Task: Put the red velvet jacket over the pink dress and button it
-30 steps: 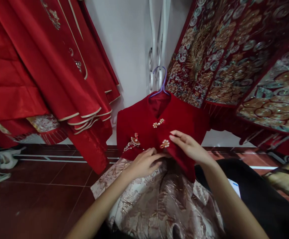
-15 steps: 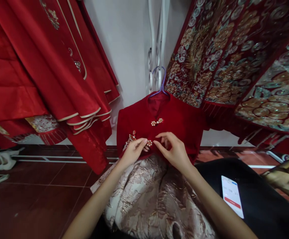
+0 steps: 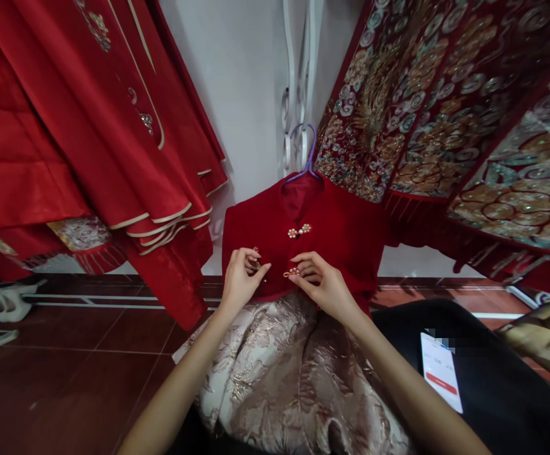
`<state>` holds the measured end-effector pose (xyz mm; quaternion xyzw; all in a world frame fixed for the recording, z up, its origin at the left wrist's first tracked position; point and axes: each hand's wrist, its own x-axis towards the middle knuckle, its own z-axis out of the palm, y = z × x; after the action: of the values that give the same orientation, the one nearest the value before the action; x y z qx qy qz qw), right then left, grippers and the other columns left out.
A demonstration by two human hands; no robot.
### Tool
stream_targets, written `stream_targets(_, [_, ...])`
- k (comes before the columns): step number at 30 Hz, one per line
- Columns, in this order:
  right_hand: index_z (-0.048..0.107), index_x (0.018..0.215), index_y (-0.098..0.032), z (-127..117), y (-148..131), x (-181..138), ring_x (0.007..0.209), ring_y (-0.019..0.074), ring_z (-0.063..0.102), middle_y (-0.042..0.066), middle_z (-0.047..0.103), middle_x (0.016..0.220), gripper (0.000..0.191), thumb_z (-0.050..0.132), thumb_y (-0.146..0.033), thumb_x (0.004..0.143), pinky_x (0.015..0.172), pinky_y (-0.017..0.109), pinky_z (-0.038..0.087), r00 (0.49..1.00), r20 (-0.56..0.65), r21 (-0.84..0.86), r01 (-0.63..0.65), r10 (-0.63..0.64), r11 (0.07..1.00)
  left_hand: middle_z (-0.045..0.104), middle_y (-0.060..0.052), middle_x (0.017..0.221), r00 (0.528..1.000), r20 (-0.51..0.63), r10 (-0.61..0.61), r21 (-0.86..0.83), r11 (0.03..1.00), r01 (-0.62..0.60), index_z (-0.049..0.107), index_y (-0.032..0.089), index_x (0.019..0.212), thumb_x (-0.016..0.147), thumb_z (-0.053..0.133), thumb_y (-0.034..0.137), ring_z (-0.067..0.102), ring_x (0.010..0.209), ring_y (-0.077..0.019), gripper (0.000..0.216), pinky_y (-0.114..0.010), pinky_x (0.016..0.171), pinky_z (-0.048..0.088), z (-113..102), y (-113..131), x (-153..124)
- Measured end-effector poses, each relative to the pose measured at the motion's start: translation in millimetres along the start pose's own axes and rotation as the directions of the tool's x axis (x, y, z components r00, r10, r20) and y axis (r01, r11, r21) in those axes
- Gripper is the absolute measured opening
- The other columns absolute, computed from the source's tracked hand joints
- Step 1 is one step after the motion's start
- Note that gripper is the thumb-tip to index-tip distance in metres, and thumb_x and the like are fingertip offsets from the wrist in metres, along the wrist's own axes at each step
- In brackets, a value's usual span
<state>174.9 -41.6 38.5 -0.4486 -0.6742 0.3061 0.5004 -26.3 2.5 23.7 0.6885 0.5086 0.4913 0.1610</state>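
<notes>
Nearest, pale metallic brocade (image 3: 256,373) spreads in folds below the red top (image 3: 346,218), with a phone (image 3: 440,376) lying screen up on a black seat (image 3: 502,379) to the right. The right hand (image 3: 325,283) pinches a beaded clasp (image 3: 293,272), its small loop pointing left, between thumb and fingers at the top's lower front. Beside it, the left hand (image 3: 241,281) bends its fingers over a jewelled ornament (image 3: 256,249), thumb held apart; whether it grips anything cannot be told. Above both hands, a second beaded fastening (image 3: 293,233) sits below the collar. The red top hangs from a purple hanger (image 3: 310,165), on white scrolled metalwork (image 3: 290,57), between red garments (image 3: 128,145) and sequinned embroidered ones (image 3: 427,126).
</notes>
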Motion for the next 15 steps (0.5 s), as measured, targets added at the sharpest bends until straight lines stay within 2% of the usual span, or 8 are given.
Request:
stream_targets(1, [0.061,0.102,-0.022,0,-1,0,0.079,0.0140,0.063,0.003,0.064,0.087,0.025,0.066,-0.034,0.081,0.068,0.026,0.056,1.000,0.011,0.001,0.014,-0.014,1.000,0.059,-0.003,0.091,1.000,-0.024,0.004,0.030,1.000,-0.003,0.058,0.019,0.092,0.072,0.072,0.033,0.057,0.071,-0.0114,0.028,-0.025,0.063,0.051,-1,-7,2])
stream_targets(4, [0.065,0.101,-0.022,0,-2,0,0.081,0.0138,0.063,0.004,0.066,0.093,0.020,0.063,-0.032,0.083,0.069,0.026,0.056,0.999,0.038,-0.003,0.039,-0.039,0.999,0.060,-0.002,0.089,1.000,0.020,-0.005,-0.010,1.000,0.005,0.053,0.019,0.092,0.075,0.069,0.030,0.060,0.074,-0.0122,0.026,-0.025,0.067,0.052,0,-22,6])
stream_targets(10, [0.070,0.104,-0.023,2,3,0,0.081,0.0141,0.065,0.005,0.068,0.096,0.024,0.064,-0.031,0.082,0.073,0.028,0.058,0.999,0.033,0.011,0.026,-0.026,1.000,0.067,-0.003,0.086,1.000,-0.020,-0.012,-0.158,0.987,0.009,0.058,0.019,0.091,0.083,0.059,0.028,0.065,0.080,-0.0129,0.013,-0.026,0.074,0.053,10,-22,4])
stream_targets(15, [0.071,0.099,-0.021,17,12,22,0.081,0.0148,0.068,0.004,0.072,0.097,0.020,0.064,-0.028,0.081,0.074,0.027,0.058,0.999,0.006,0.074,0.037,-0.038,0.997,0.072,-0.009,0.094,0.985,0.067,-0.159,-0.425,0.889,0.172,0.066,0.013,0.093,0.072,0.069,0.027,0.069,0.087,-0.0173,0.025,-0.033,0.086,0.054,8,-20,7])
